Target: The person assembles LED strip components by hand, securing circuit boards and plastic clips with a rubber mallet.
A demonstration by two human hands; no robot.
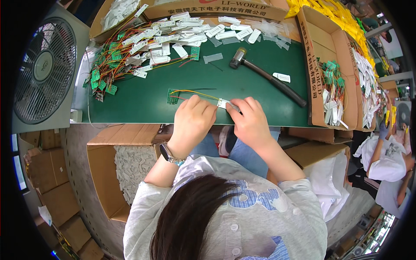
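A small white plastic piece [223, 103] is held near the table's front edge, between my two hands. My right hand [252, 123] pinches its right end with thumb and fingertips. At its left end, my left hand [192, 120] is closed, fingers curled around where the wires meet the piece; the exact grip is partly hidden. Yellow, red and black wires [195, 92] lead left to a small green circuit board [172, 96] lying flat on the green tabletop [143, 104].
A mallet [277, 82] lies right of centre, near a loose white casing [281, 77]. White casings [180, 39] and wired green boards [115, 54] are heaped at the back left. Cardboard boxes [315, 93] of parts stand at right. A fan [43, 69] is on the left.
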